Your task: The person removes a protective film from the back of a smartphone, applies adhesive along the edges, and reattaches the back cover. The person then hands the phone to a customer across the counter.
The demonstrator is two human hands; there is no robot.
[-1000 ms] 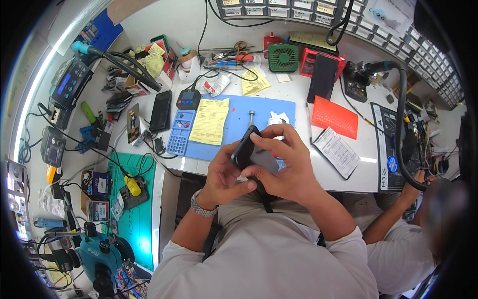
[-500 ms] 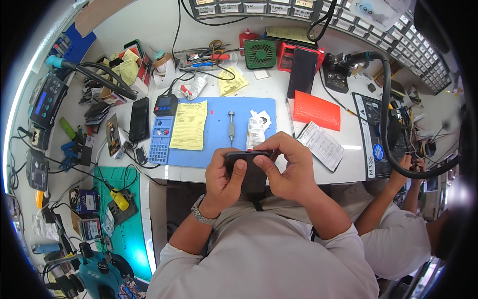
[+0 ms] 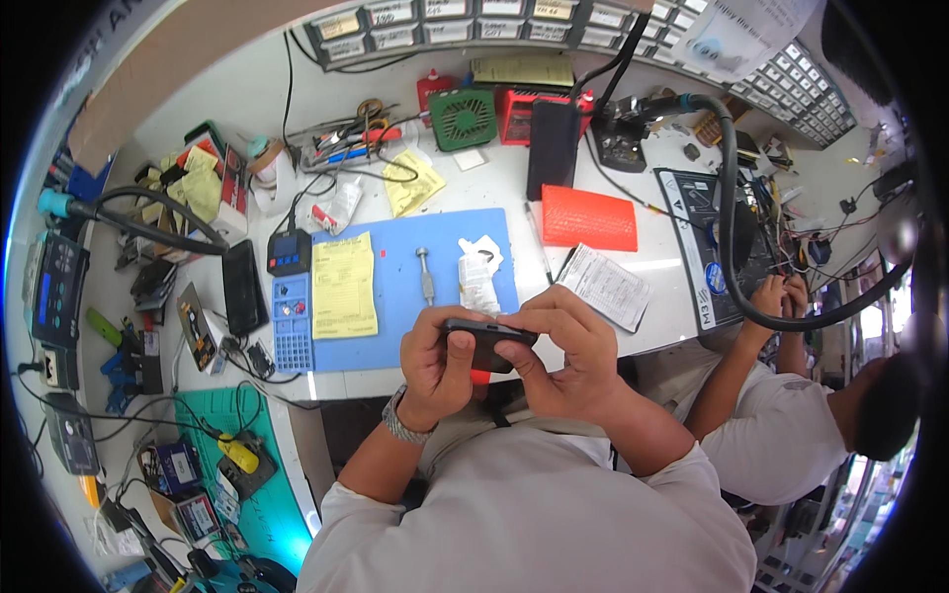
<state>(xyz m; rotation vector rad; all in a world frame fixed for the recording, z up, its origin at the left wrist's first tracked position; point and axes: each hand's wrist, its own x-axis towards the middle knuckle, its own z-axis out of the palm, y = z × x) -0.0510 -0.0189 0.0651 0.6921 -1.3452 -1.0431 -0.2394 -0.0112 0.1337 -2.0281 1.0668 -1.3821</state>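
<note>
A dark, flat phone-like device (image 3: pixel 482 341) is held in front of the chest, just over the near edge of the bench (image 3: pixel 633 188). It is gripped from both ends: the fingers of the left hand (image 3: pixel 435 366) are closed around its left end, and the fingers of the right hand (image 3: pixel 559 356) are closed on its right end, with the thumb pressed on its lower face. A metal watch (image 3: pixel 400 423) is worn on the left wrist.

Just behind the hands a blue mat (image 3: pixel 395 326) is laid on the bench. On it a yellow paper form (image 3: pixel 343 287), a small metal tool (image 3: pixel 425 275) and a small clear packet (image 3: pixel 478 282) are seen. A blue parts tray (image 3: pixel 292 324) is placed at the left edge of the mat, and a black phone (image 3: pixel 243 288) lies further left. An orange bubble pouch (image 3: pixel 589 217) and a printed white sheet (image 3: pixel 605 287) are placed to the right of the mat. At the right side another person's hands (image 3: pixel 776 295) are busy at the same bench.
</note>
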